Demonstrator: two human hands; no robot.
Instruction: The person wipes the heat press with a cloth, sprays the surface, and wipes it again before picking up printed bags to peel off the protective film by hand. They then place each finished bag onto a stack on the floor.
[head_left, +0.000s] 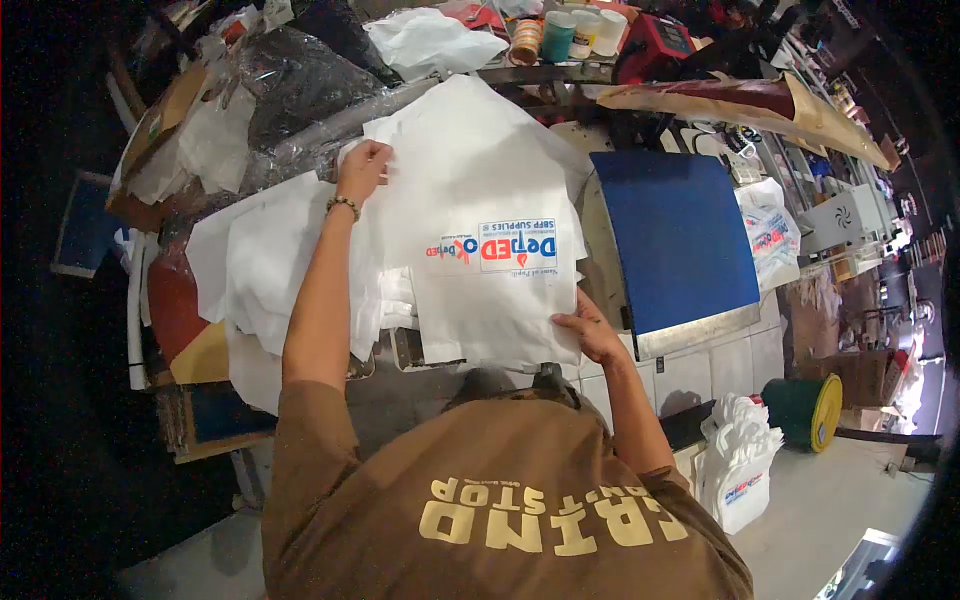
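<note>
Handling: I judge this as setting the printed cloth straight; it lies before me between my hands, red and blue print up.
Left hand: far up at the cloth's left edge, fingers half curled; I cannot tell whether they pinch it.
Right hand: nearer me at the lower right edge, nearly closed, thumb over the cloth.
Next move: calls, I think, for a sure hold at both edges, keeping the cloth free of creases.
White sheets: heaped beside my left forearm, near enough to snag.
Blue board: just right of the cloth, its pale edge close to my right hand, narrowing room there.
Jars: beyond both hands.
Printed stack and drum: lower, out past my right forearm.
</note>
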